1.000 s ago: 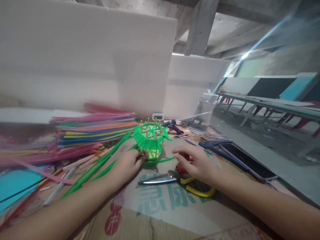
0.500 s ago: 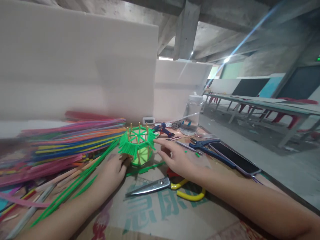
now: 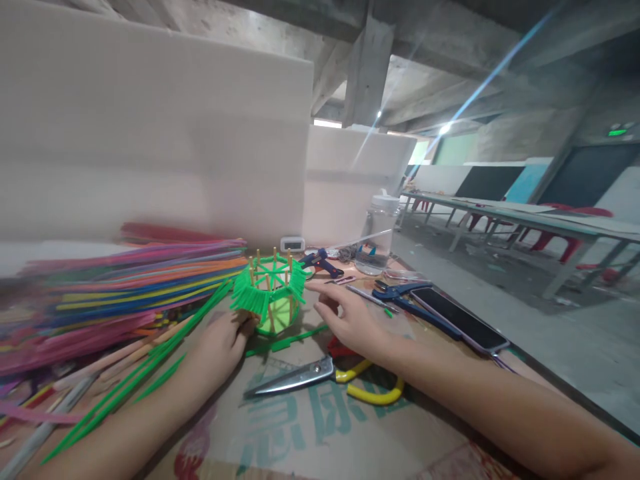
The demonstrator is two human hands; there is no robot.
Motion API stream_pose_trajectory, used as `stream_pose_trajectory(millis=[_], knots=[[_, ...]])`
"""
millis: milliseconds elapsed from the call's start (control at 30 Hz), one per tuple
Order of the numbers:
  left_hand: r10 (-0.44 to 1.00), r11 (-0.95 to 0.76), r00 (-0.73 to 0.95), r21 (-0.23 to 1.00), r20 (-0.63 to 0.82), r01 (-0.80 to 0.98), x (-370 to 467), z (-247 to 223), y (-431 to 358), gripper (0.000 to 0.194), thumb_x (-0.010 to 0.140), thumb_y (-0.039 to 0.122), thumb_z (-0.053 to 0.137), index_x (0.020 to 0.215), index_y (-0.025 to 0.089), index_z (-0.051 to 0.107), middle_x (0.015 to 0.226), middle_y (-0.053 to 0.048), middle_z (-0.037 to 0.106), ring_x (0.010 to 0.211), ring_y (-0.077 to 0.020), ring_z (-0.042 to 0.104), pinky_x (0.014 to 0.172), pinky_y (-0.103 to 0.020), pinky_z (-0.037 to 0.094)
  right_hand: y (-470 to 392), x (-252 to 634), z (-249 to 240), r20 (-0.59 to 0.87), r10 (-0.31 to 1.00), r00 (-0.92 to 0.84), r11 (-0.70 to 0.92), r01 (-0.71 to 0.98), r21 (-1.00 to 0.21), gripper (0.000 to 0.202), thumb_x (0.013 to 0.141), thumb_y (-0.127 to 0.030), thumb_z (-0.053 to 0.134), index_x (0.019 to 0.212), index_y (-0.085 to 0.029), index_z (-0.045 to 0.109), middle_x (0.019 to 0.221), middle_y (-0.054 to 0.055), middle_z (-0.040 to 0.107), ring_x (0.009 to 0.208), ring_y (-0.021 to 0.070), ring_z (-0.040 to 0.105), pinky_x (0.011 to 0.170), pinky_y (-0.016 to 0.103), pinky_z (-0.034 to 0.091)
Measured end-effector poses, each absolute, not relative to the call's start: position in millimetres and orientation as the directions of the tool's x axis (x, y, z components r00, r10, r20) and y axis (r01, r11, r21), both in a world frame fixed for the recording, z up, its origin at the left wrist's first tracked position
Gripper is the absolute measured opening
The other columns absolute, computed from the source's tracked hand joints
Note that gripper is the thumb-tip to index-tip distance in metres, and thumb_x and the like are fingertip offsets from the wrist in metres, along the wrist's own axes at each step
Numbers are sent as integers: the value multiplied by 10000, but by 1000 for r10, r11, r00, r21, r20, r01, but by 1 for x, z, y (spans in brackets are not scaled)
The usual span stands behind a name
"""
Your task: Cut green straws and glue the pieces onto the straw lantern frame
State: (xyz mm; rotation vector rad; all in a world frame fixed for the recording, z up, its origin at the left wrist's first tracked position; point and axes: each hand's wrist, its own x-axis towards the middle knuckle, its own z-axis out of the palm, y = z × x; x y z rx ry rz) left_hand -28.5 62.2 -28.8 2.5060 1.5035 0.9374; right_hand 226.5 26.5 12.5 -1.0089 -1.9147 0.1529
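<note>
A small round model of green pipe cleaners and thin wooden posts stands on the cardboard, with a fringed green band around its upper part. My left hand is closed at its lower left side, fingertips partly hidden under the fringe. On the other side, my right hand has its index finger stretched toward the fringe, thumb apart, holding nothing. Whether that fingertip touches the model I cannot tell. Large scissors with yellow handles lie below the right hand. Green pipe-cleaner strips lie just in front of the model.
Bundles of coloured pipe cleaners cover the left side. Behind the model are a small white digital clock, a blue glue gun and a clear bottle. Blue-handled pliers and a phone lie at the right edge.
The view has turned slightly right, so everything sits a little further left in the picture. Both hands keep nearly the same places around the model.
</note>
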Motion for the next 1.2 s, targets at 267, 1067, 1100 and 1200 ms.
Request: stream_pose_trajectory(millis=[267,1067,1100,1200], knots=[[847,-521,391,412,361,748,-23,-22,53,263,905,336,484,912,198,707,858,-94,734,859,-243,668,747,-314,478,2,218,35,771,359,-526,824,567,3,163,903,-294,628,989,-156,612,761,36,627,683,152,561,627,268,458],[827,-553,451,339,337,761,-21,-16,49,308,948,334,433,884,177,691,861,-94,722,827,-224,648,719,-303,437,19,202,32,728,406,-552,749,658,82,344,925,-394,584,1162,-145,598,947,114,670,881,232,629,766,370,518],[832,-545,450,329,323,771,-21,-16,49,319,952,336,425,886,172,691,870,-99,722,822,-229,647,716,-309,434,19,202,32,732,404,-548,750,657,78,338,926,-385,585,1161,-143,598,928,108,668,867,227,625,757,363,516],[842,-532,453,316,293,785,-20,-16,49,345,964,338,405,903,153,691,890,-118,721,850,-250,651,728,-329,429,21,202,31,741,393,-544,762,644,69,327,918,-366,600,1153,-139,597,893,97,659,851,222,614,762,360,511]])
